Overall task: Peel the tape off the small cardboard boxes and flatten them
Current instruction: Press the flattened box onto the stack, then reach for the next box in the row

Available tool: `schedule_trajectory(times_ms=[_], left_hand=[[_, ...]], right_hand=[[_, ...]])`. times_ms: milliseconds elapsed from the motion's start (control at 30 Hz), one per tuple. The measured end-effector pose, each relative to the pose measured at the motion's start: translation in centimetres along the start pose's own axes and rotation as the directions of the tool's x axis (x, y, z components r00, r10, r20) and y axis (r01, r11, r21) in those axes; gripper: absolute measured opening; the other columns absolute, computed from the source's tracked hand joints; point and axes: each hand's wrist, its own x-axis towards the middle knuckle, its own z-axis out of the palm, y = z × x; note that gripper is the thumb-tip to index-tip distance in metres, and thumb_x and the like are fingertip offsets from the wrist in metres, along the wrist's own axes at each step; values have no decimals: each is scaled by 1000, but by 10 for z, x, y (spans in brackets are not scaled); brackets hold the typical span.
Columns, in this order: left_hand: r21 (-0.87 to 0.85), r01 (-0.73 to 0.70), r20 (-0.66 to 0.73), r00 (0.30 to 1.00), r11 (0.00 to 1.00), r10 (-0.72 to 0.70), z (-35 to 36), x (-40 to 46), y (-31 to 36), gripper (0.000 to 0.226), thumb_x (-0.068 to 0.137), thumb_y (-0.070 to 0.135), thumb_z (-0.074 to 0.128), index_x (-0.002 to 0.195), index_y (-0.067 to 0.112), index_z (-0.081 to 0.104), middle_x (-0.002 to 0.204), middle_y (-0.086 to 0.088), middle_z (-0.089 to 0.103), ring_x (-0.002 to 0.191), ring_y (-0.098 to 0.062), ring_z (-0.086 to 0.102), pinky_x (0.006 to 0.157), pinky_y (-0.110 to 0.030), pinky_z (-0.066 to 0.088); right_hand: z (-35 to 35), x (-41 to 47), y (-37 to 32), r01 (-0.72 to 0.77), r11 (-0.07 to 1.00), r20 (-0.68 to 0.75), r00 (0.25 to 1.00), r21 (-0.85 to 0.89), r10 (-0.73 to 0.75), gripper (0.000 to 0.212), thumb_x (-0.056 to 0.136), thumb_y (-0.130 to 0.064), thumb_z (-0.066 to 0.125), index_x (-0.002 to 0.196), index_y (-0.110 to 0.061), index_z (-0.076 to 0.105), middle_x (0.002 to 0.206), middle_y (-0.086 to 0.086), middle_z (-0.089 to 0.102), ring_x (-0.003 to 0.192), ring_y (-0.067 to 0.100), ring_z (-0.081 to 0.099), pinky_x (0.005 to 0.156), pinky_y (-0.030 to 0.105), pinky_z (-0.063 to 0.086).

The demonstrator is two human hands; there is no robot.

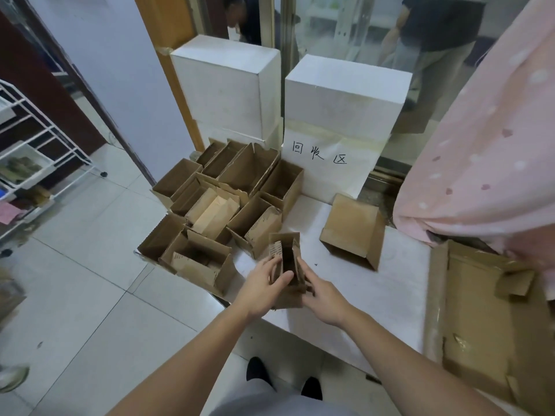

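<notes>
Fingers of the left hand [264, 285] and right hand [322, 295] curl round a small brown cardboard box [286, 265], open-topped and squeezed narrow, held just above the white desk [399, 295]; corrugated open boxes [216, 205] crowd its left end, one tipped box [353, 232] lies near

We see soft, even indoor light with faint shadows. The white foam boxes [345, 94] look nearly washed out. Wide-angle bending curves the wire rack [33, 139] at the edge, and fine detail is slightly blurred throughout.
</notes>
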Motion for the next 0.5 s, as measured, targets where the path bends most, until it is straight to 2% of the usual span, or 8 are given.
schedule_trajectory(times_ms=[67, 133, 233, 300, 367, 433, 467, 500], left_hand=[[-67, -47, 2, 999, 997, 48, 3, -1, 15, 66, 99, 63, 53, 155, 33, 40, 158, 11, 38, 136, -8, 41, 113, -36, 42], [-133, -84, 4, 996, 988, 86, 8, -2, 31, 60, 97, 55, 62, 151, 36, 41, 146, 17, 43, 127, -3, 45, 102, -25, 47], [-201, -136, 3, 990, 970, 140, 19, -1, 46, 55, 92, 45, 74, 134, 53, 40, 132, 29, 49, 117, 8, 53, 83, -6, 47], [-214, -210, -7, 977, 954, 213, 26, -1, 55, 57, 91, 40, 78, 131, 57, 40, 130, 33, 51, 118, 18, 50, 86, -1, 44], [-217, -261, -7, 964, 940, 266, 32, 3, 60, 68, 89, 47, 77, 143, 53, 37, 140, 29, 50, 128, 12, 47, 100, -12, 46], [-212, -277, 32, 957, 937, 290, 35, 7, 65, 82, 87, 55, 77, 150, 52, 26, 147, 31, 40, 134, 6, 42, 104, -17, 45], [-208, -281, 67, 951, 937, 301, 34, 8, 68, 86, 85, 56, 78, 148, 55, 20, 145, 37, 35, 133, 8, 41, 99, -12, 45], [-188, -293, 103, 943, 938, 315, 34, 9, 70, 89, 83, 58, 79, 145, 57, 15, 142, 40, 31, 131, 11, 40, 94, -7, 44]], right_hand=[[-16, -13, 2, -3, 999, -69, 998, 47, 7, 76, 101, -33, 59, 154, -59, 11, 156, -3, 45, 141, 20, 46, 115, 42, 42], [-30, -25, 3, -1, 997, -148, 989, 77, 13, 73, 100, -41, 60, 152, -62, 13, 156, -8, 44, 142, 20, 44, 115, 44, 40], [-48, -39, 6, -14, 990, -236, 971, 139, 46, 66, 100, -50, 57, 152, -62, 17, 151, -11, 49, 138, 17, 46, 115, 45, 38], [-58, -47, 10, -14, 984, -280, 958, 175, 64, 64, 99, -53, 55, 154, -56, 22, 144, -14, 55, 134, 13, 48, 115, 43, 40], [-66, -53, 13, -17, 979, -321, 944, 205, 83, 57, 99, -56, 55, 151, -47, 36, 133, -14, 62, 126, 11, 55, 109, 39, 45], [-72, -57, 11, -34, 976, -381, 917, 216, 116, 38, 99, -55, 54, 126, -29, 57, 116, -11, 66, 110, 9, 60, 95, 31, 51], [-74, -60, 9, -30, 972, -419, 899, 231, 127, 32, 100, -52, 53, 109, -22, 58, 107, -9, 67, 102, 9, 62, 87, 27, 52], [-76, -60, 9, -12, 965, -455, 880, 261, 134, 30, 101, -49, 54, 101, -20, 57, 103, -7, 67, 99, 10, 63, 84, 26, 53]])
